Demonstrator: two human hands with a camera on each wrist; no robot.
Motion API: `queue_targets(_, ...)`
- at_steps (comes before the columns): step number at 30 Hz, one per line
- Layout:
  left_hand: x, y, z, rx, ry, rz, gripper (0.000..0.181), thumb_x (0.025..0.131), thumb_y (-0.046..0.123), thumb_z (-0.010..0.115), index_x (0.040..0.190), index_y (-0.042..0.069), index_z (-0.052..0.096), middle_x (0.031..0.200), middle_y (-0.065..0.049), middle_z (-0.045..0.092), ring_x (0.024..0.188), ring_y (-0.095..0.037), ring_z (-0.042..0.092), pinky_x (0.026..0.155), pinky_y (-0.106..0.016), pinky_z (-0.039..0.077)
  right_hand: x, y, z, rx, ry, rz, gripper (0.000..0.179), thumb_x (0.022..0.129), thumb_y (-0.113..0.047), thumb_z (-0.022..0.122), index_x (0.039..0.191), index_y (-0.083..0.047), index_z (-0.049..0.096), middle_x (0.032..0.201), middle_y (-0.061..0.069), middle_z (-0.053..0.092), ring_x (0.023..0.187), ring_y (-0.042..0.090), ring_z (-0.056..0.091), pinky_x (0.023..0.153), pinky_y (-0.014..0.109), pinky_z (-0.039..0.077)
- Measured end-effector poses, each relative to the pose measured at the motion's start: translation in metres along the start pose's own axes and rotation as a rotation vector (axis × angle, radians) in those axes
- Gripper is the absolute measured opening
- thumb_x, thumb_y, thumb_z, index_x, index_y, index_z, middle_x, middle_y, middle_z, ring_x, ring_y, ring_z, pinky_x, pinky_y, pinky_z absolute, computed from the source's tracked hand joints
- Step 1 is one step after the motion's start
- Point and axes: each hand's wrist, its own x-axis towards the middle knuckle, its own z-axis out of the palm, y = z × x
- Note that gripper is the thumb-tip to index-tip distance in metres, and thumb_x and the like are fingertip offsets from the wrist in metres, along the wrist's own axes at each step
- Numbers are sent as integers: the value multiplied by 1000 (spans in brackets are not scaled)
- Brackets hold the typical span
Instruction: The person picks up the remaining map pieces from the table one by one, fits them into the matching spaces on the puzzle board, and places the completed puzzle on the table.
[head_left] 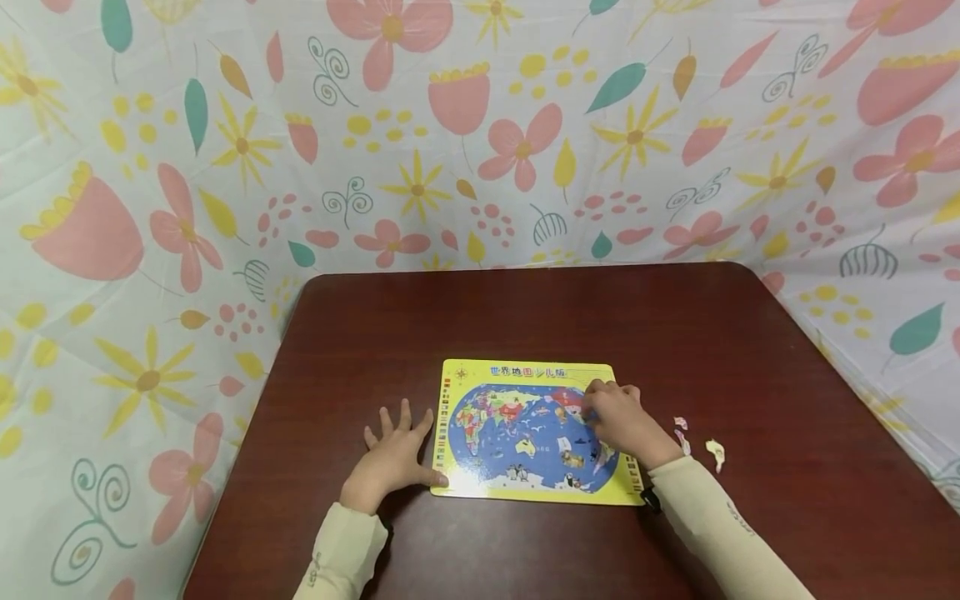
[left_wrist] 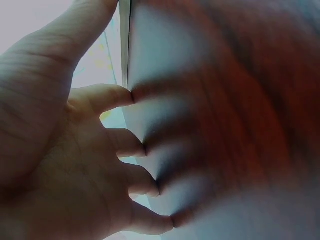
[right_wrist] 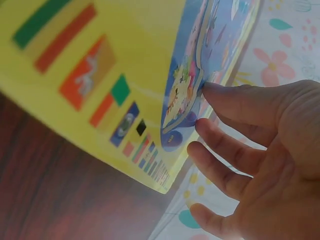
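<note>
A yellow-bordered world map puzzle board (head_left: 525, 492) lies flat on the table. My left hand (head_left: 393, 462) is at its left side, fingers spread with the tips on the table and the thumb at the board's lower left corner. In the left wrist view, the left hand (left_wrist: 75, 140) has its fingertips down on the dark wood. Over the map's upper right part, my right hand (head_left: 618, 417) bends its fingers down. The right wrist view has the right hand's thumb (right_wrist: 245, 102) touching the map beside a raised edge; whether a piece is between thumb and forefinger is hidden.
Several small loose puzzle pieces (head_left: 716, 455) lie right of the board, near the right forearm. The dark red-brown table (head_left: 360, 333) has rounded far corners. A flower-printed cloth (head_left: 420, 183) hangs behind and at both sides.
</note>
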Motion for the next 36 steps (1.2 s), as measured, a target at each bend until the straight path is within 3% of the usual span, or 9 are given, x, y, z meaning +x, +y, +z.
queue_targets(14,3,4,4,-3,-15,28,106,63,55,78,147,16,27,151,-23,0,131,-53,-7,94,-74,3,-11,12,-5,11,32,-6,8,80,-8,70,83,-15,70,92,2,58,85,25,54,81,61,28)
queue_targets(20,1,-2,2,-2,-13,26,106,64,54,77,147,15,25,151,-24,-1,131,-53,-9,93,-74,2,-30,40,-17,-10,96,53,9,80,-6,69,88,-10,68,90,4,59,85,26,53,80,60,28)
queue_targets(27,3,-6,1,-8,-37,18,107,63,56,76,147,15,25,151,-24,-2,130,-54,-10,91,-75,1,-58,75,-27,-38,79,122,14,79,-6,70,92,-8,66,89,5,57,85,30,53,77,63,28)
queue_targets(36,2,-5,2,9,-26,31,108,62,58,76,147,15,26,150,-26,0,129,-56,-7,90,-76,3,-77,94,-36,-69,92,160,17,78,-6,69,94,-9,67,90,7,58,86,32,55,75,64,29)
